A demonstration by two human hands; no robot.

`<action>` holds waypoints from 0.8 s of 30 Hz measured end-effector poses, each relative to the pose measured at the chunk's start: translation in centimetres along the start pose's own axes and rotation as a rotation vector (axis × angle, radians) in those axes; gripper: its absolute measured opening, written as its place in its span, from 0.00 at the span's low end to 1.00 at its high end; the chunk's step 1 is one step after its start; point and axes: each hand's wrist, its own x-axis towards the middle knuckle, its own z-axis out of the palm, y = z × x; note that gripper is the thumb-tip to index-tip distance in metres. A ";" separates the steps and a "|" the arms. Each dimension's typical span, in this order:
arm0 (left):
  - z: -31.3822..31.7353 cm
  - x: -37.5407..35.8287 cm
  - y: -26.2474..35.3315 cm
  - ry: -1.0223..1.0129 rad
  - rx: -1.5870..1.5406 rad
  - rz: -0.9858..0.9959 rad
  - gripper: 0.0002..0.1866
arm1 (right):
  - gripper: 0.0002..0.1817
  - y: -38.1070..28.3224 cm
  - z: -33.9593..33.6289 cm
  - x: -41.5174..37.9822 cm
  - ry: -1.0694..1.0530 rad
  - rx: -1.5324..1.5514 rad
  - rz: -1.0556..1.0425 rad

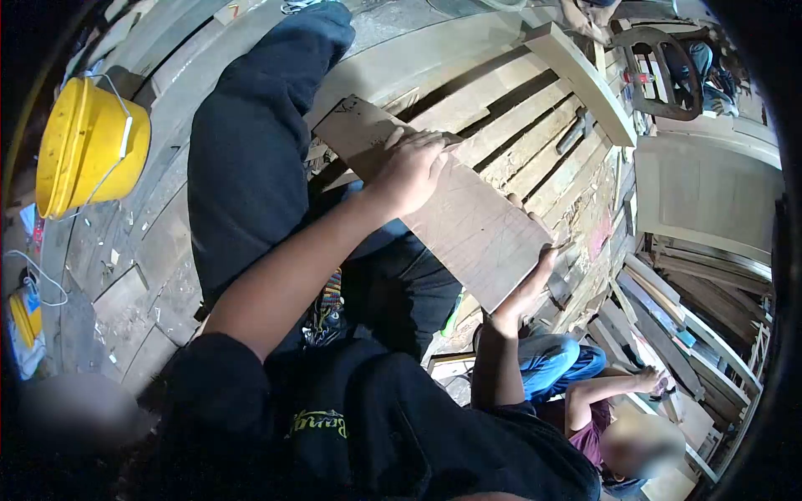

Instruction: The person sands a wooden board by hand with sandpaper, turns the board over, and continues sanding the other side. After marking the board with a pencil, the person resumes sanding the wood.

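Observation:
A flat rectangular wooden board (480, 225) lies slantwise over my lap, its top face marked with thin scratches. My left hand (411, 171) presses palm down on the upper half of the board, closed over a small flat brown piece (453, 139) that is mostly hidden under the fingers. My right hand (530, 271) grips the board's right end. Its thumb is at the edge, its fingers show past the far side, and its palm is partly hidden beneath the board.
A slatted wooden platform (510, 117) with wood dust and a dark-handled tool (573, 132) is in front. A thick plank (581, 83) stands across it. A yellow bucket (92, 146) stands left. At lower right another person (589, 417) sits near stacked timber (710, 292); another person's hands (587, 18) show at top.

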 end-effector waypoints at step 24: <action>1.8 -2.5 3.5 -0.049 0.008 0.131 0.19 | 0.33 0.1 -0.2 -0.2 0.073 -0.007 0.039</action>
